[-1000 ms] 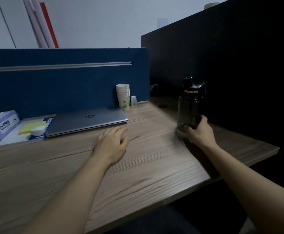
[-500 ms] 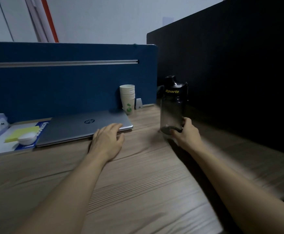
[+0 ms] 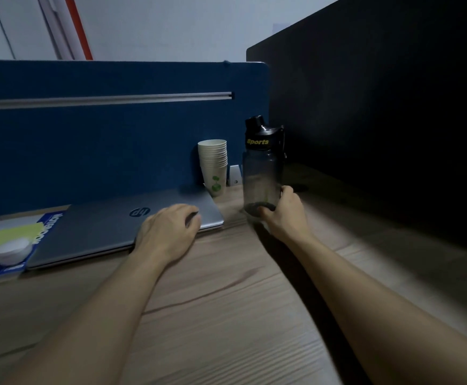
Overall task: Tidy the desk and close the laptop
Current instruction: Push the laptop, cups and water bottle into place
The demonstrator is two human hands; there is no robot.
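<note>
The grey laptop (image 3: 101, 226) lies shut on the wooden desk (image 3: 226, 315), against the blue partition. My left hand (image 3: 168, 232) rests on the laptop's lid near its right front corner, fingers loosely bent. A dark see-through sports bottle (image 3: 262, 168) with a black cap stands upright right of the laptop. My right hand (image 3: 285, 212) grips the bottle at its base. A stack of paper cups (image 3: 214, 165) stands just left of the bottle, by the partition.
A blue notebook (image 3: 43, 226) with a yellow sticky pad (image 3: 9, 237) and a small white round object (image 3: 11, 252) lies left of the laptop. A blue partition (image 3: 101, 140) closes the back, a black panel (image 3: 379, 120) the right side.
My right hand has slid the bottle leftward and back, close to the paper cups. My left hand has moved forward from the bare desk onto the laptop lid.
</note>
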